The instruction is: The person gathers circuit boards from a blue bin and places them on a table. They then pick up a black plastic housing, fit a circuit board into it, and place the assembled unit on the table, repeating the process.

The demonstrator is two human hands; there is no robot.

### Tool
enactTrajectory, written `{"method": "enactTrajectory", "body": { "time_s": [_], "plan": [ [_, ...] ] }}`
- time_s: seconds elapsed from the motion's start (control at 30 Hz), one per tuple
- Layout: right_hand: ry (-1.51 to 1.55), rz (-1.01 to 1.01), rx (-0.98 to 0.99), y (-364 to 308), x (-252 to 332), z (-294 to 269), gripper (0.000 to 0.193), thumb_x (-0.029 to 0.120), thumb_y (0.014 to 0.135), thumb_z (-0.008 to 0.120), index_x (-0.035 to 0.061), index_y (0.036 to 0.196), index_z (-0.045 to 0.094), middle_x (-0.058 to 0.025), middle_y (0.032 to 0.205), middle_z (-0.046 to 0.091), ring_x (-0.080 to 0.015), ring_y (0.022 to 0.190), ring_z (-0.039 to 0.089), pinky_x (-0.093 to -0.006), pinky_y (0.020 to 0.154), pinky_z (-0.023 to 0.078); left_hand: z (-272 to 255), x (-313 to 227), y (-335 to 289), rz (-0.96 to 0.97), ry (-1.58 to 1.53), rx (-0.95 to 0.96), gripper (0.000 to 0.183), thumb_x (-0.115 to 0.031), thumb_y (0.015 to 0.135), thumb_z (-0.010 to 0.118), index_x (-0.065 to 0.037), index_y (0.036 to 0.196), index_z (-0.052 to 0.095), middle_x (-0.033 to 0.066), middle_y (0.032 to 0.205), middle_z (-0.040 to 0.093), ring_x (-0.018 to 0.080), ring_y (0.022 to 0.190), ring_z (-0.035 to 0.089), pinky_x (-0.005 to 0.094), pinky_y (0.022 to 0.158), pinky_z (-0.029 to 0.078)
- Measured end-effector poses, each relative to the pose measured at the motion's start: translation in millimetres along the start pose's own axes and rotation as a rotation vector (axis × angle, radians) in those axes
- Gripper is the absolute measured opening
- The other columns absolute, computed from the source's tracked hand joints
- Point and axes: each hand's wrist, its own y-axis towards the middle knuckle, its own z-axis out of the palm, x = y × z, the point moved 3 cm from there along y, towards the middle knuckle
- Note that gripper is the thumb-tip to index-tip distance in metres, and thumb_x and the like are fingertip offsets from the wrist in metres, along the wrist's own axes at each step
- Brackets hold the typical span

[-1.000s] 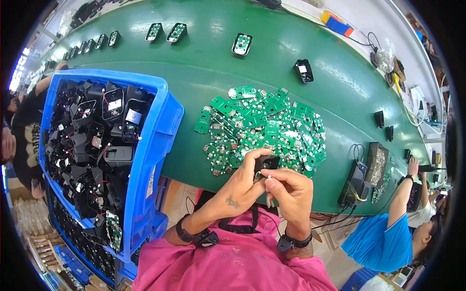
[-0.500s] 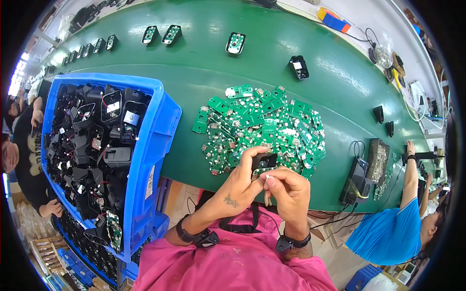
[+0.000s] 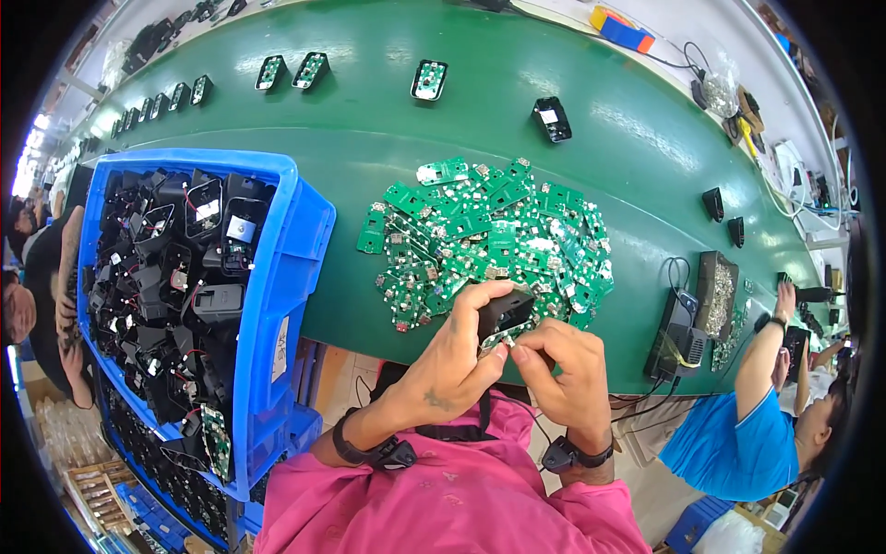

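My left hand (image 3: 452, 355) is closed around a black plastic housing (image 3: 508, 312), its open side tilted toward me. A green circuit board (image 3: 500, 336) shows along the housing's lower edge, beside my left thumb. At that edge my right hand (image 3: 565, 374) has its thumb and forefinger drawn together, next to a small white piece. Whatever those fingertips pinch is too small to make out. Just beyond both hands, a heap of green circuit boards (image 3: 480, 222) lies on the green table (image 3: 360, 120).
On my left a blue crate (image 3: 309, 231) holds many black housings with wires. Housings with boards (image 3: 429, 81) stand along the far side. To the right are a black power device (image 3: 678, 337) and a narrow parts box (image 3: 716, 295). A person in blue (image 3: 738, 443) works at right, another at left.
My right hand has shifted slightly right, away from my left thumb. The housing has turned, so more of its open side shows. The whole view has moved a little.
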Motion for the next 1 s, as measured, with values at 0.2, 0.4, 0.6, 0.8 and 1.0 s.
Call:
{"method": "enactTrajectory", "body": {
  "time_s": [0.2, 0.4, 0.6, 0.8, 1.0],
  "plan": [
    [0.028, 0.009, 0.067, -2, 1, -4, 0.004, 0.002, 0.082, 0.068, 0.0007, 0.082, 0.064, -0.0096, 0.068, 0.058, -0.0237, 0.054, 0.056, -0.0344, 0.049, 0.042, -2, -6, 1, 0.135, 0.141, 0.071, 0.059, -0.001, 0.087, 0.053, 0.000, 0.139, 0.026, 0.0247, 0.127, 0.044, 0.0389, 0.113, 0.051, 0.0447, 0.100, 0.040],
    [-0.152, -0.042, 0.008, -4, 6, 4, 0.005, 0.001, 0.079, 0.067, -0.0008, 0.080, 0.063, -0.0107, 0.067, 0.059, -0.0254, 0.056, 0.058, -0.0333, 0.050, 0.042, 5, -1, -2, 0.148, 0.296, 0.010, 0.060, 0.001, 0.085, 0.055, -0.001, 0.138, 0.027, 0.0261, 0.122, 0.045, 0.0436, 0.105, 0.053, 0.0455, 0.090, 0.046],
    [-0.096, 0.035, 0.021, -10, -9, 14, 0.003, 0.002, 0.085, 0.065, 0.0000, 0.087, 0.064, -0.0122, 0.072, 0.061, -0.0288, 0.064, 0.062, -0.0367, 0.057, 0.048, 10, 18, -6, 0.030, 0.199, -0.041, 0.062, 0.000, 0.086, 0.055, 0.000, 0.140, 0.025, 0.0260, 0.124, 0.045, 0.0411, 0.108, 0.052, 0.0435, 0.094, 0.044],
    [0.101, 0.337, -0.212, -16, -24, 8, 0.010, 0.006, 0.090, 0.065, -0.0018, 0.085, 0.063, -0.0059, 0.069, 0.063, -0.0105, 0.058, 0.061, -0.0266, 0.050, 0.045, 10, 24, -5, -0.013, -0.204, -0.127, 0.061, 0.004, 0.088, 0.057, -0.005, 0.141, 0.029, 0.0134, 0.129, 0.046, 0.0158, 0.111, 0.051, 0.0313, 0.093, 0.046],
    [0.180, 0.375, -0.179, -19, -26, 8, 0.016, 0.011, 0.085, 0.073, -0.0023, 0.083, 0.065, -0.0069, 0.066, 0.068, -0.0083, 0.055, 0.062, -0.0237, 0.048, 0.046, -1, 9, 6, -0.047, 0.013, 0.035, 0.061, -0.002, 0.080, 0.072, -0.006, 0.135, 0.046, 0.0155, 0.123, 0.061, 0.0255, 0.107, 0.064, 0.0351, 0.088, 0.052]
  ]
}}
